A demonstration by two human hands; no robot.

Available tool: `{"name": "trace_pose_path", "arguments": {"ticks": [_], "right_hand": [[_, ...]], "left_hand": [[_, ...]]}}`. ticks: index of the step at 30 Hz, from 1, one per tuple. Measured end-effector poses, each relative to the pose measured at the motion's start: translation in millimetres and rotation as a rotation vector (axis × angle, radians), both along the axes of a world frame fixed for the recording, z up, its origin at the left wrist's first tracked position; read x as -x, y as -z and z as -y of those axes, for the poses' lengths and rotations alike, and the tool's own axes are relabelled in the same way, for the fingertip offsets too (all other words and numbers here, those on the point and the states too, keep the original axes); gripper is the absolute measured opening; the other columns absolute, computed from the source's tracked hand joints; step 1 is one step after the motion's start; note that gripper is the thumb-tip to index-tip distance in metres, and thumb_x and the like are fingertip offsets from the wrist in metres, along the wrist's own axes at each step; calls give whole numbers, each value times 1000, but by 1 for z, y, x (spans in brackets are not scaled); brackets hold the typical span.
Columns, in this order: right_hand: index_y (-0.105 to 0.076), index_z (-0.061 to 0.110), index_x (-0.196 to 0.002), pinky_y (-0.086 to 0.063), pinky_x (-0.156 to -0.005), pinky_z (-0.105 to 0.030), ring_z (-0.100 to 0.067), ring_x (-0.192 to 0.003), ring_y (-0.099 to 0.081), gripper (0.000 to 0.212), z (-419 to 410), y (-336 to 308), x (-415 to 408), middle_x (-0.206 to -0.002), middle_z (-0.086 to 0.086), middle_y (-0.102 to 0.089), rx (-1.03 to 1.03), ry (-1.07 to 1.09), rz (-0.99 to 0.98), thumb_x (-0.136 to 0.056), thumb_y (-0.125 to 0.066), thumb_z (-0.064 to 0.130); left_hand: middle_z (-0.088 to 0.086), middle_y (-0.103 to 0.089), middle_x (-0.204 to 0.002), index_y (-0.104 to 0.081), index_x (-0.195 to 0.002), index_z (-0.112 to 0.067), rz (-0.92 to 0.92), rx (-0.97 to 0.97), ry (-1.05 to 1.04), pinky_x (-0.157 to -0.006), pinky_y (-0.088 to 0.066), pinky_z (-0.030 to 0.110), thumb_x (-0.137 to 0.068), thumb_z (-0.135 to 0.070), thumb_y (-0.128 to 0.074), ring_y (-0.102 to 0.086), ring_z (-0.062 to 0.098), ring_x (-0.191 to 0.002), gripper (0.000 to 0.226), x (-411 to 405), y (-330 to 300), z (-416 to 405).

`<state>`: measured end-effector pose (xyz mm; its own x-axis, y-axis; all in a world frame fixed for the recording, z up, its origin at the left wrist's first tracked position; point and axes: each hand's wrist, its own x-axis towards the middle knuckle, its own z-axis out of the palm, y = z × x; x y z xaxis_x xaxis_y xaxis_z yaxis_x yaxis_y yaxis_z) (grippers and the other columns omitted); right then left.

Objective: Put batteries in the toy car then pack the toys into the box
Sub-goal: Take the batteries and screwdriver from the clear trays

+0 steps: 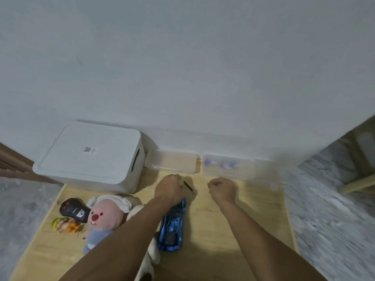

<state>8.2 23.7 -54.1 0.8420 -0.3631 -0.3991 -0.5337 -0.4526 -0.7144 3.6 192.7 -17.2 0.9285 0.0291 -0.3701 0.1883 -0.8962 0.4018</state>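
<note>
Your left hand (pixel 169 187) grasps the screwdriver (pixel 190 188) loosely over the car (pixel 172 224), right hand (pixel 222 189) clenched empty; a slip could drop it off the tabletop's (pixel 213 240) far edge.

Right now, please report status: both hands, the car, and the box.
Left hand curled by screwdriver, grip unclear. Right hand fisted, seems empty. Blue toy car on table, partly under left forearm. White box lid on; clear cases behind.

Wooden table (pixel 213 240), white wall (pixel 182 67), grey marbled floor (pixel 328 199), wooden chair frame (pixel 357 183)
</note>
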Motion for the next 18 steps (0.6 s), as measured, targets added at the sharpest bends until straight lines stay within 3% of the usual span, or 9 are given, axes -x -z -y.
{"name": "trace_pose_path", "arguments": {"ticks": [3, 5, 8, 11, 13, 15, 18], "right_hand": [[-63, 16, -63, -52, -57, -33, -25, -61, -66, 21, 20, -6, 3, -64, -7, -64, -225, 284, -12, -80, -59, 5], [-67, 13, -77, -49, -52, -30, -22, -57, -63, 15, 30, -14, 1, -66, -8, -63, -285, 359, 41, -82, -59, 1], [-67, 15, -96, -49, -51, -30, -23, -58, -61, 23, 38, -19, -3, -72, -8, -64, -355, 386, 102, -84, -57, -2], [-72, 21, -105, -57, -80, -42, -27, -86, -69, 31, 46, -15, -7, -95, -9, -73, -214, 299, 165, -83, -57, 6], [-74, 13, -96, -53, -90, -35, -24, -95, -67, 27, 50, -18, -7, -98, -7, -74, -91, 232, 208, -81, -56, 2], [-74, 11, -83, -47, -80, -22, -23, -89, -66, 21, 51, -27, -8, -90, -5, -73, -11, 177, 205, -78, -57, -1], [-75, 12, -75, -46, -69, -23, -25, -86, -67, 19, 51, -34, -5, -81, -2, -73, 96, 51, 118, -80, -57, 8]], "left_hand": [[8, -63, -123, -63, -122, -15, -15, 85, 64, -92, -49, 32, -85, -20, -58, -59, 26, -112, 38, 1, 1, 23], [8, -60, -129, -60, -126, -14, 12, 98, 130, -97, -47, 33, -84, -21, -58, -56, 26, -117, 42, 1, 2, 37], [7, -49, -143, -51, -137, -12, 69, 89, 228, -106, -38, 31, -89, -22, -57, -46, 25, -129, 49, 0, 2, 54], [6, -44, -148, -43, -143, -11, 149, 33, 294, -112, -30, 29, -89, -22, -55, -40, 23, -135, 57, -1, 4, 64], [6, -45, -147, -42, -144, -11, 190, -1, 321, -113, -28, 30, -87, -21, -54, -39, 22, -135, 59, 0, 6, 69], [6, -38, -152, -38, -146, -11, 230, -21, 325, -115, -27, 32, -88, -20, -54, -35, 22, -139, 61, 1, 6, 71], [7, -27, -159, -36, -146, -10, 281, -12, 316, -116, -28, 34, -87, -15, -55, -31, 24, -142, 62, 1, 5, 73]]}}
